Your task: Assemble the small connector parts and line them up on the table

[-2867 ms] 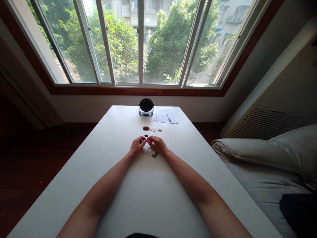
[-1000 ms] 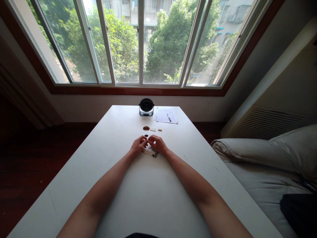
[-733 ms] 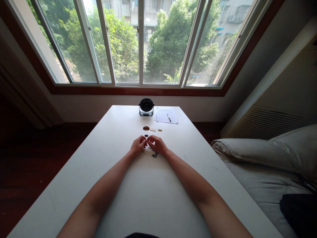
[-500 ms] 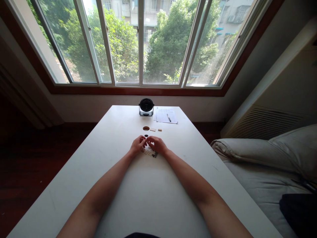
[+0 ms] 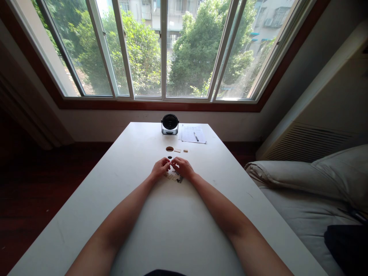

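My left hand and my right hand meet fingertip to fingertip over the white table. The fingers of both are pinched together; what they hold, if anything, is too small to make out. Just below the hands lie several small flat pale and dark pieces, partly covered by my right hand. Beyond my fingertips is a small dark round spot, and farther off a larger brown round thing or opening. Two small pale dotted strips lie beside it, a left strip and a right strip.
A black round device on a stand is at the table's far end. To its right are paper sheets with a pen on top. A grey sofa flanks the right side, and a window rises behind.
My right fingers have shifted very slightly, and a little more of the pieces beneath shows. Otherwise both arms and the things on the table stay in place.
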The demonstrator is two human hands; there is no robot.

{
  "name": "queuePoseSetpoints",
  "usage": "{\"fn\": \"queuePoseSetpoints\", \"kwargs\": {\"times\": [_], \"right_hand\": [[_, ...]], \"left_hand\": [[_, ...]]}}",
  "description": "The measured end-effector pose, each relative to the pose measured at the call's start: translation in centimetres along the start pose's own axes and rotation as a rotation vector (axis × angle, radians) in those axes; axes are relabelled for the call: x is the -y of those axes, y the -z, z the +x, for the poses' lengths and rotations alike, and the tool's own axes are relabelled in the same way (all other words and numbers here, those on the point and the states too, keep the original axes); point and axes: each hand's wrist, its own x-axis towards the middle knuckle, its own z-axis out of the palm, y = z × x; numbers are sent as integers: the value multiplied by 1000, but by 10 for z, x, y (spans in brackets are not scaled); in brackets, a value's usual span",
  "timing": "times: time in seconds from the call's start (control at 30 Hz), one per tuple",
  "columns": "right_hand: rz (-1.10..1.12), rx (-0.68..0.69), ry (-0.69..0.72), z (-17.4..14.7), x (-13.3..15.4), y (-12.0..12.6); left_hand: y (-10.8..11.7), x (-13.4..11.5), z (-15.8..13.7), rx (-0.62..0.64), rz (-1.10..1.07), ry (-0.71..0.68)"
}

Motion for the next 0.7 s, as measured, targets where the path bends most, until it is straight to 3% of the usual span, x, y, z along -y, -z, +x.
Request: {"fn": "queuePoseSetpoints", "kwargs": {"times": [0.27, 0.7], "right_hand": [[28, 10, -14, 0, 3, 1], [-52, 41, 62, 0, 2, 2]], "left_hand": [[3, -10, -1, -67, 161, -63], [3, -5, -1, -43, 87, -28]]}}
